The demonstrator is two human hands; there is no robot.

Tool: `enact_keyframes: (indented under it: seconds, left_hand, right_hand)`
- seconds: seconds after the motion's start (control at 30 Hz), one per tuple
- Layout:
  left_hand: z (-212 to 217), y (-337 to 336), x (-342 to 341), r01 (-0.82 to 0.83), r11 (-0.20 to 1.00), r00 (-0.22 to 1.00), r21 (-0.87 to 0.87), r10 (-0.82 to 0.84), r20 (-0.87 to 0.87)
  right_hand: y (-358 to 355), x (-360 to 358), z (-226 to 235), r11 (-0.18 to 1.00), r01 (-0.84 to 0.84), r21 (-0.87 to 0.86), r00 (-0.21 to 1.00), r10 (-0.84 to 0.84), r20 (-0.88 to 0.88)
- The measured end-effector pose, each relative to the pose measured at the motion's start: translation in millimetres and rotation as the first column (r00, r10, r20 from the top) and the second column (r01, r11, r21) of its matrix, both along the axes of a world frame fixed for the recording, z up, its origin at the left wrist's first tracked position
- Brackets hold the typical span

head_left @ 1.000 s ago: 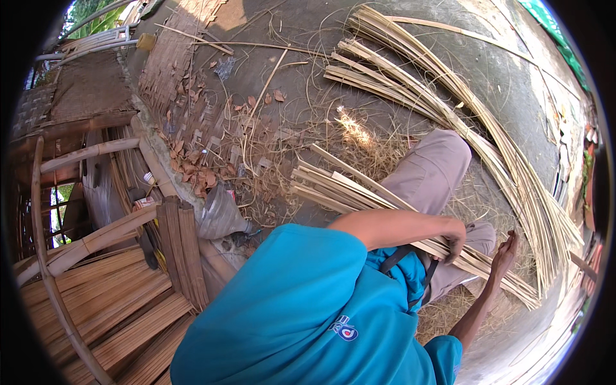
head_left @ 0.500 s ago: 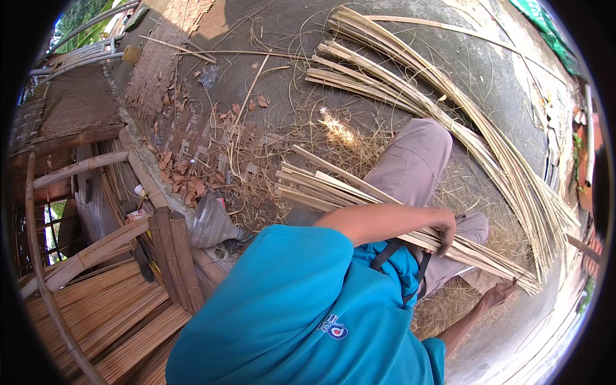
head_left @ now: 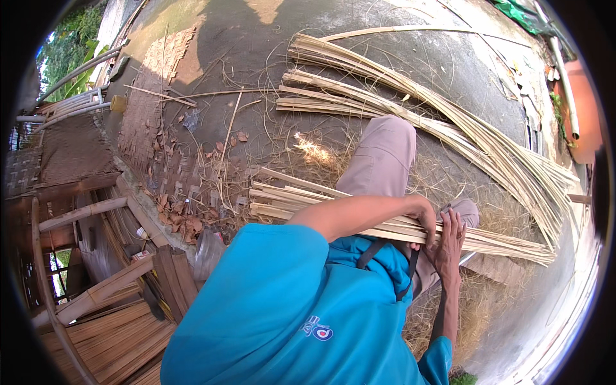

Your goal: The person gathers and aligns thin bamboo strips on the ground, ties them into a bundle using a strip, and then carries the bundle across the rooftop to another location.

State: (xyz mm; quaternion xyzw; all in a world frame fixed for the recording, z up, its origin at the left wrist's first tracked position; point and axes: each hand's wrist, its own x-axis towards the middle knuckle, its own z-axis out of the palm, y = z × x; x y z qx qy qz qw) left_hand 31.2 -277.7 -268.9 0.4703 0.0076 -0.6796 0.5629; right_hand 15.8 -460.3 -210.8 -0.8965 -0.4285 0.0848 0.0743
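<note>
A: Item one?
B: Bundle of pale strips [head_left: 499, 244], one; lies across the lap, frame centre to lower right.
A: Left hand [head_left: 422, 217]?
B: Fingers curled closed around the bundle, gripping it.
A: Right hand [head_left: 450, 240]?
B: Just beside the left; fingers nearly straight, slightly parted, laid over the strips and touching them. Whether they grip, cannot tell.
A: Remainder?
B: Long strips [head_left: 513, 162], fanned at the ends, on the ground, upper right. Trousered knee [head_left: 382, 154], above centre.
</note>
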Motion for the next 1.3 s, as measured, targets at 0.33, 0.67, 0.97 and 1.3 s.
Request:
enact_keyframes:
  seconds: [0.33,0.67,0.97,1.3]
  left_hand:
    - [158.0,115.3,-81.7,-0.607,0.778,0.098,-0.162,0.276,0.956]
    - [-109.3,389.5,-520.9,-0.114,-0.880,-0.287,0.462,0.474,0.832]
    - [-187.0,310.1,-561.3,-0.250,-0.709,-0.175,0.660,0.703,0.689]
    - [95.1,382.1,-366.3,-0.631,-0.665,-0.535,-0.401,-0.002,0.845]
  right_hand:
    - [-15.2,28.1,-48.9,0.990,-0.118,0.080,0.993,0.116,0.025]
    - [10.9,24.8,-23.0,0.991,-0.111,0.076,0.994,0.112,-0.003]
    - [8.1,23.0,-16.4,0.995,-0.082,0.053,0.995,0.084,-0.047]
    - [5.9,19.8,-17.7,0.993,-0.066,0.095,0.997,0.070,-0.041]
